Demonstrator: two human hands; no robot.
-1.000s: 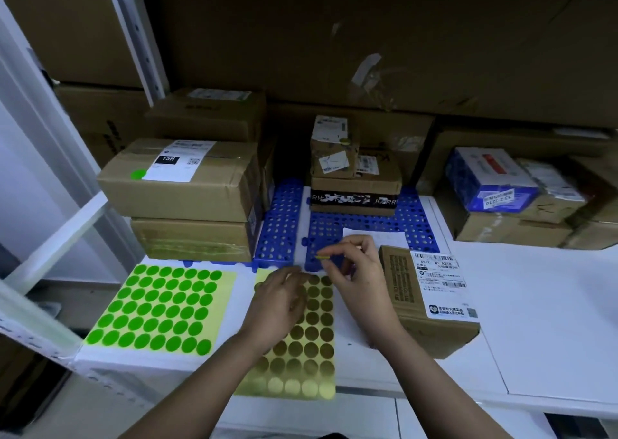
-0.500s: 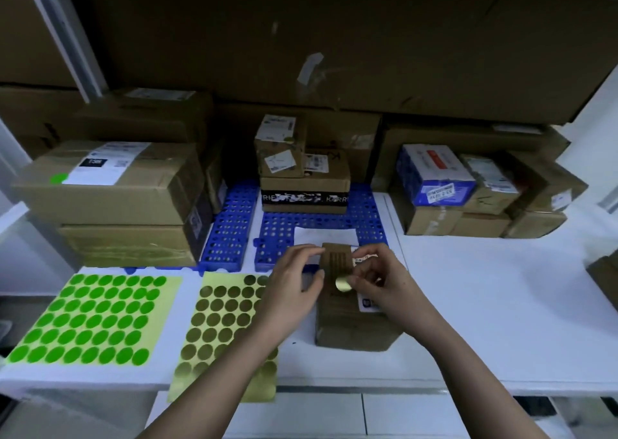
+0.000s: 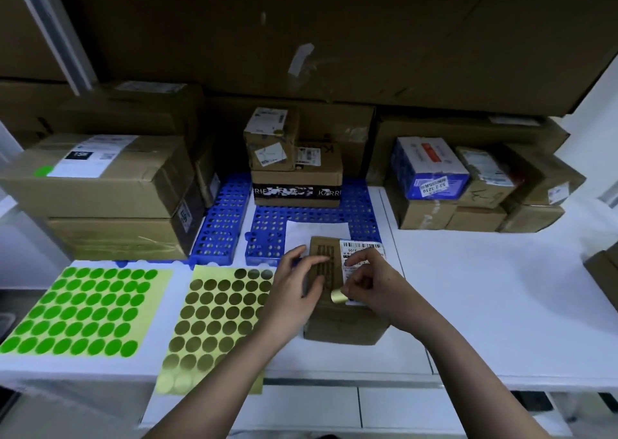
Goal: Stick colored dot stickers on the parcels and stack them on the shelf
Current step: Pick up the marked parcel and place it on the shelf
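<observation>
On the white shelf (image 3: 485,304), a parcel (image 3: 344,328), long axis running away from the viewer, is steadied by the flat-fingered left hand (image 3: 294,294), its label partly hidden by the right hand (image 3: 371,284), by which a gold dot sticker (image 3: 338,296) is pinched.

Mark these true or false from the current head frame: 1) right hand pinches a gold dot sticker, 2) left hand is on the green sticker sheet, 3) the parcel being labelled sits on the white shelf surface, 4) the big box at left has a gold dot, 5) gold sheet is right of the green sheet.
1) True: the right hand pinches a gold dot sticker over the parcel.
2) False: the left hand rests against the parcel's left side, not on the green sticker sheet.
3) True: it sits on the white shelf surface.
4) False: the big box carries a green dot.
5) True: the gold sheet lies to the right.
</observation>
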